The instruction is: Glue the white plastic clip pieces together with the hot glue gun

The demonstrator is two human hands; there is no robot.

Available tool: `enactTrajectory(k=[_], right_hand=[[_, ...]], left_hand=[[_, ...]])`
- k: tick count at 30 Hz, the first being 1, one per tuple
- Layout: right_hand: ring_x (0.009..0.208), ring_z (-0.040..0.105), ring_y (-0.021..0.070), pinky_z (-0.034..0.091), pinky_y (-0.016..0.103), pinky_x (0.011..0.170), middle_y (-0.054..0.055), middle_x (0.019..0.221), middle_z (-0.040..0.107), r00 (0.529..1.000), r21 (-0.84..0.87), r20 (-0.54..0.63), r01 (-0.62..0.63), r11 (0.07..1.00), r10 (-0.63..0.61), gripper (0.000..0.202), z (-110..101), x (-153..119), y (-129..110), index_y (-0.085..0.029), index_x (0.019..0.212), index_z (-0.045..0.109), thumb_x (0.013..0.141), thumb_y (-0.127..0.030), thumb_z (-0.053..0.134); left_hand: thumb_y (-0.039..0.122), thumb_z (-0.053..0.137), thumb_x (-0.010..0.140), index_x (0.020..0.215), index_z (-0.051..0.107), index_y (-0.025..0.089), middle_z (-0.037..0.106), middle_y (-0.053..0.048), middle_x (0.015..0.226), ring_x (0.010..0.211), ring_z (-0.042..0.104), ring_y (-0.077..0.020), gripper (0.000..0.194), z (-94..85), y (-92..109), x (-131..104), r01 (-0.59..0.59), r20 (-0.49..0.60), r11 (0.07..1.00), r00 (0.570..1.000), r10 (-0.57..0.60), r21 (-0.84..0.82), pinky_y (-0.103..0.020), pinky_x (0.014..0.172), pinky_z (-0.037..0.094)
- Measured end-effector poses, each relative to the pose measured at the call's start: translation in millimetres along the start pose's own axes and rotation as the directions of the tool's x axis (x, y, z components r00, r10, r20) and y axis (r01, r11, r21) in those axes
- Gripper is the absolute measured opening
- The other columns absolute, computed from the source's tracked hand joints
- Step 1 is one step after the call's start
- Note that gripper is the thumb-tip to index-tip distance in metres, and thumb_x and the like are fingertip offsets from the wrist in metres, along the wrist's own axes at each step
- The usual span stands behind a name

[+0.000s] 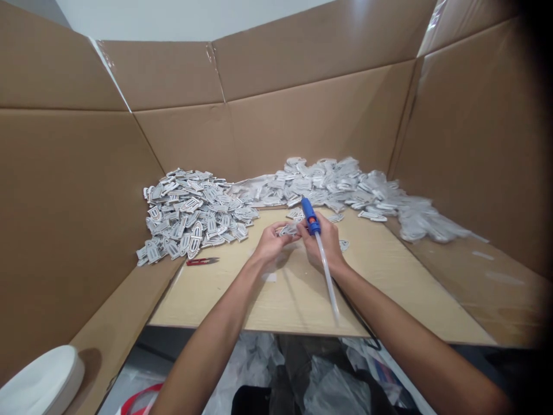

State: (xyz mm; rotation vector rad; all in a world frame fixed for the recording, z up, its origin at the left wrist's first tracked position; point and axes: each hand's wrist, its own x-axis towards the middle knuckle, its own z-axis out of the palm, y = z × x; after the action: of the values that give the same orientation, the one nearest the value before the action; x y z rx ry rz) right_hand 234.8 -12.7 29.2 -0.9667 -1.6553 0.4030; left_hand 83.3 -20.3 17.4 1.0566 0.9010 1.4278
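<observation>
My right hand (326, 242) is closed around a blue glue gun (310, 213), its nozzle tipped up and away from me. A long, pale glue stick (327, 279) sticks out of its back end toward me. Between the fingers of my left hand (271, 245) is a small, flat grey-white piece (287, 229). My right fingertips come close to that piece; whether they touch it I cannot tell. More such pieces lie just past my hands and partly behind the right one.
A heap of slotted grey pieces (196, 213) fills the board's back left. Clear-wrapped pieces (337, 181) pile along the back and right. Red thread snips (202, 261) lie near the left heap. Cardboard walls (319, 115) surround the wooden board (207, 300). A white roll (47, 380) stands lower left.
</observation>
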Motion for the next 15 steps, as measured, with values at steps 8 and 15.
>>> enactTrajectory(k=[8,15], right_hand=[[0.068,0.053,0.0191,0.041,0.03,0.068,0.002,0.075,0.063,1.0,-0.043,-0.009,0.006,0.999,-0.007,0.019,1,-2,-8,-0.024,0.079,0.052,0.082,-0.039,0.061],[0.066,0.057,0.0179,0.041,0.029,0.067,0.001,0.072,0.064,0.987,-0.023,0.013,-0.16,0.987,0.161,0.012,-21,16,7,-0.021,0.078,0.061,0.076,-0.032,0.065]], left_hand=[[0.015,0.086,0.071,0.088,0.064,0.013,0.076,-0.009,0.088,0.081,0.075,-0.0183,0.028,4.5,-5,2,-0.002,-0.071,0.999,0.997,-0.002,-0.045,-0.037,0.092,0.059],[0.019,0.081,0.076,0.096,0.05,0.019,0.075,-0.006,0.076,0.063,0.072,-0.0182,0.037,-5.2,6,-1,0.022,-0.207,0.998,0.978,-0.008,0.064,-0.03,0.066,0.057]])
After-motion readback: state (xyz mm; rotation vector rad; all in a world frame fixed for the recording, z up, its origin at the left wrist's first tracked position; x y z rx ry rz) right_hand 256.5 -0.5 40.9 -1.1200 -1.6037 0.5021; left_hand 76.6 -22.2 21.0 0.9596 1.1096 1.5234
